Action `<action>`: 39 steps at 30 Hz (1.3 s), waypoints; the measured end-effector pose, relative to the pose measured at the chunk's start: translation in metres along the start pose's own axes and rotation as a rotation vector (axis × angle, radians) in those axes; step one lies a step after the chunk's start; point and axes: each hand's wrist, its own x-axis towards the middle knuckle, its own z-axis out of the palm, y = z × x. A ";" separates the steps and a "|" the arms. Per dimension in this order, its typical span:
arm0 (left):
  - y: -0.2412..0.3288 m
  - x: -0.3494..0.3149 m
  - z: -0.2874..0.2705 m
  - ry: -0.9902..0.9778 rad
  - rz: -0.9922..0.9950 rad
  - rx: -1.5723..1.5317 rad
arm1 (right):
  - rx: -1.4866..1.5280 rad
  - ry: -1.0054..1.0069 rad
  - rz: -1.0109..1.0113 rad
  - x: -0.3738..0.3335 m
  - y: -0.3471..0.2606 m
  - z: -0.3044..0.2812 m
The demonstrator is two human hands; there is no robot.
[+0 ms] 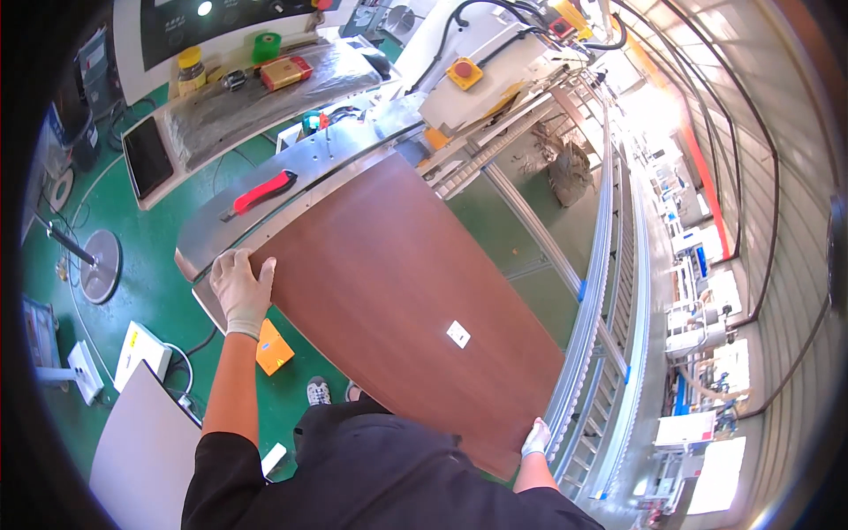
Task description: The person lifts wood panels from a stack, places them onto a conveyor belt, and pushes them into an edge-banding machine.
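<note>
A large brown board lies in front of me, reaching from the metal machine bed to the roller rails at the right. A small white label is stuck on its face. My left hand, in a pale glove, rests at the board's left corner by the bed's edge, fingers laid forward and thumb apart. At the board's near right corner, my right hand, also gloved, is closed round the edge; its fingers are partly hidden. A red utility knife lies on the metal bed, beyond my left hand.
Roller rails run along the right. A yellow box with a red button sits on the machine. At the far left, a plastic-covered table bears a yellow-lidded jar and green tape. An orange box and a white box stand on the floor.
</note>
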 end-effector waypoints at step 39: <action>0.141 0.105 0.134 -0.415 0.287 0.091 | -0.872 -0.048 -0.220 0.139 -0.161 0.138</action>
